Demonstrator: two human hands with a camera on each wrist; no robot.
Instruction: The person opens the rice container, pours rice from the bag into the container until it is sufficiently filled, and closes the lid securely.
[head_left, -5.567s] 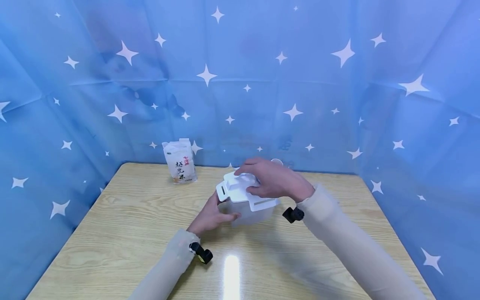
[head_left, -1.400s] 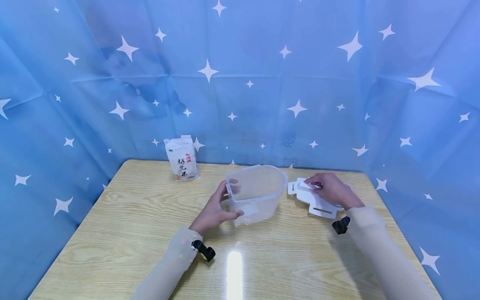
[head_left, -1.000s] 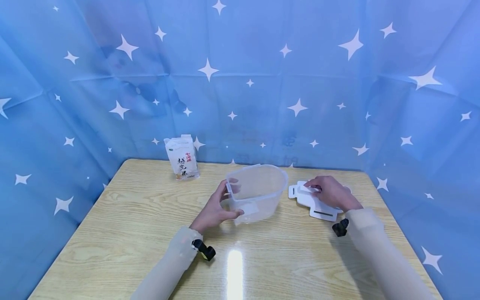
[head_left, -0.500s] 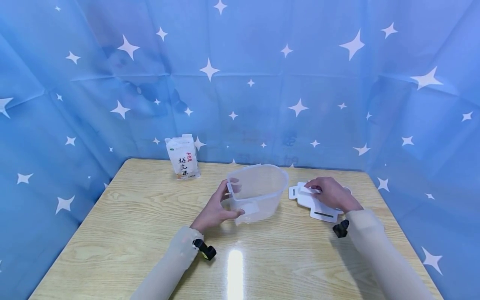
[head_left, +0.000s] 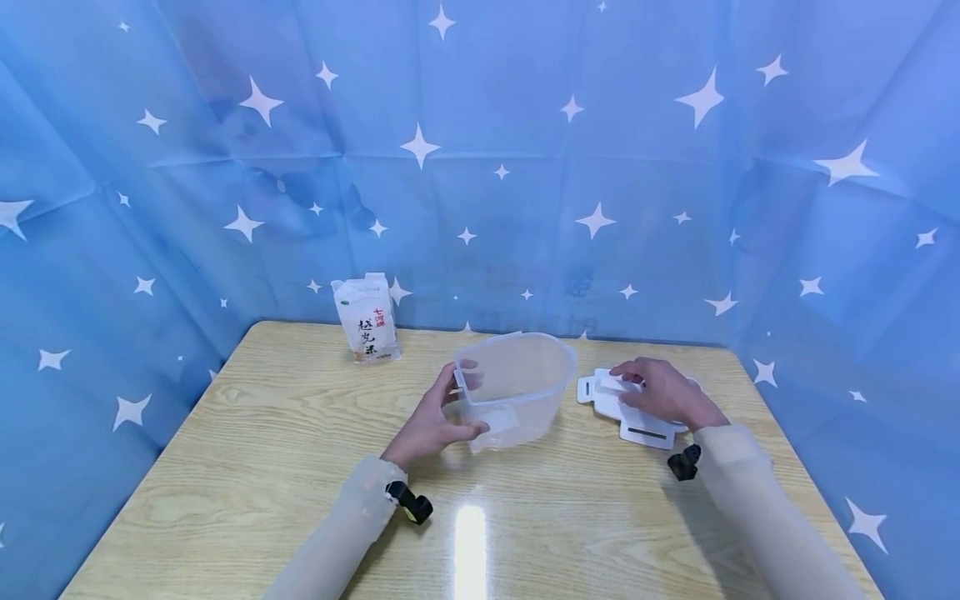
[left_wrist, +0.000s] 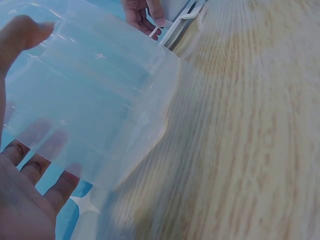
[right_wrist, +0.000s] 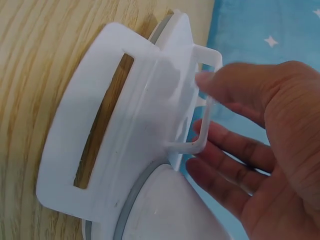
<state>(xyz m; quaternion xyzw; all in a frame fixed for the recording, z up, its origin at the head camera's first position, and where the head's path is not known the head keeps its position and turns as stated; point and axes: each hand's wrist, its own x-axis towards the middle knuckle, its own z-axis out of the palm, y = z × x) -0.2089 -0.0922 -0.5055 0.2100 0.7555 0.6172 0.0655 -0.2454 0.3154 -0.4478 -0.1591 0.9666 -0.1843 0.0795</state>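
Observation:
My left hand [head_left: 435, 421] grips the near-left end of a clear plastic container [head_left: 528, 412], thumb on its front and fingers behind its wall. The container stands lidless on the table with its mouth up. In the left wrist view, the fingers show through its see-through side [left_wrist: 100, 95]. To the right, a white lid [head_left: 611, 404] with slotted side tabs lies on the table. My right hand [head_left: 663, 392] is over the lid, thumb and fingers spread loosely around its raised handle [right_wrist: 203, 135]. A grey seal shows along the lid's edge in the right wrist view.
A white bag of rice [head_left: 367, 321] with red and black lettering stands at the back left of the wooden table [head_left: 247, 467]. Blue star-patterned cloth [head_left: 480, 192] hangs behind and along both sides.
The right hand has lifted the lid off the container and laid it on the right. Over the last half second its thumb and fingers have loosened from the handle. The left hand stays put.

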